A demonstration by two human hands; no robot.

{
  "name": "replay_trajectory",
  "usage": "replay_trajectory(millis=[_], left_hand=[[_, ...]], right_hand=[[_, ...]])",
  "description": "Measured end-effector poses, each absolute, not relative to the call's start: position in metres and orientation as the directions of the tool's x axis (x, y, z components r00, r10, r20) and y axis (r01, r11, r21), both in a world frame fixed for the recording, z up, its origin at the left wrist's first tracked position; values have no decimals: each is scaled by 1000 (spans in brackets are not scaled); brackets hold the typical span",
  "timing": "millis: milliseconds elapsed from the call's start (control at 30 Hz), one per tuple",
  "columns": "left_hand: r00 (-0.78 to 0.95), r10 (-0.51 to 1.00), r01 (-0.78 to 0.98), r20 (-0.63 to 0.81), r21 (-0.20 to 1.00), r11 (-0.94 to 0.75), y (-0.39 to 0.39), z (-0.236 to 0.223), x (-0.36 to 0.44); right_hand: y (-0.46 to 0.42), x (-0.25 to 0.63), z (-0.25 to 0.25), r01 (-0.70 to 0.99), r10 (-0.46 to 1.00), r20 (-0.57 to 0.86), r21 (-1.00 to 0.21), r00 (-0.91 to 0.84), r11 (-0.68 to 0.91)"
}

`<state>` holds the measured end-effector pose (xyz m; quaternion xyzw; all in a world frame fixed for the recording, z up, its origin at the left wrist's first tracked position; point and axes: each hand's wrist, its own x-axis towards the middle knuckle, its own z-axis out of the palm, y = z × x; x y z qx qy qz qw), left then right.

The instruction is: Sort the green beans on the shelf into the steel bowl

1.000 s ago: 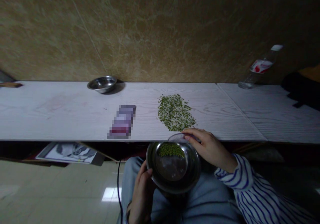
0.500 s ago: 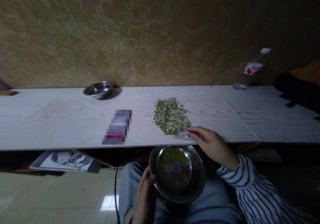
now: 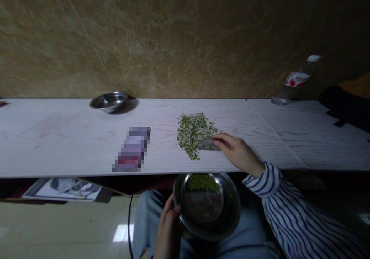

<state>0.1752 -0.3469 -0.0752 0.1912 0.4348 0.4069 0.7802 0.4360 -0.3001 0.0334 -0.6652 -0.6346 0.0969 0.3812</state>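
A loose patch of small green mung beans (image 3: pixel 190 130) is spread on the white wood-grain table. My right hand (image 3: pixel 235 149) is closed on a thin clear plastic piece (image 3: pixel 206 144), whose outer end lies over the right side of the patch. My fingers hide the rest of it. Below the table's front edge, over my lap, a steel bowl (image 3: pixel 231 216) is tilted, and my left hand (image 3: pixel 169 222) grips its left rim. More mung beans (image 3: pixel 203 182) are heaped at the bowl's far side, and its shiny bottom shows bare.
A second steel bowl (image 3: pixel 109 104) stands at the back left. In front of it lies a blurred-out purple flat object (image 3: pixel 132 149). At the back right are a plastic bottle (image 3: pixel 296 79) and dark cloth (image 3: pixel 341 105). An open drawer (image 3: pixel 63 189) sits under the table.
My right hand has moved back from the table's edge, taking the plastic piece farther onto the bean patch. The bean patch's lower right has thinned. My left hand still grips the bowl.
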Motion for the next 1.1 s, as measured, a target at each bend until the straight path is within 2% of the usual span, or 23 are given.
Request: replay_trajectory(millis=[200, 567, 1100], left_hand=[[286, 789, -445, -544, 654, 612, -352, -63, 175], [333, 786, -482, -521, 623, 617, -351, -63, 176], [351, 803, -484, -481, 641, 596, -351, -56, 182]], right_hand=[[-306, 441, 33, 807, 869, 433, -586, 242, 67], [-320, 427, 32, 855, 907, 403, -507, 120, 111], [-336, 434, 32, 837, 905, 403, -536, 138, 111]])
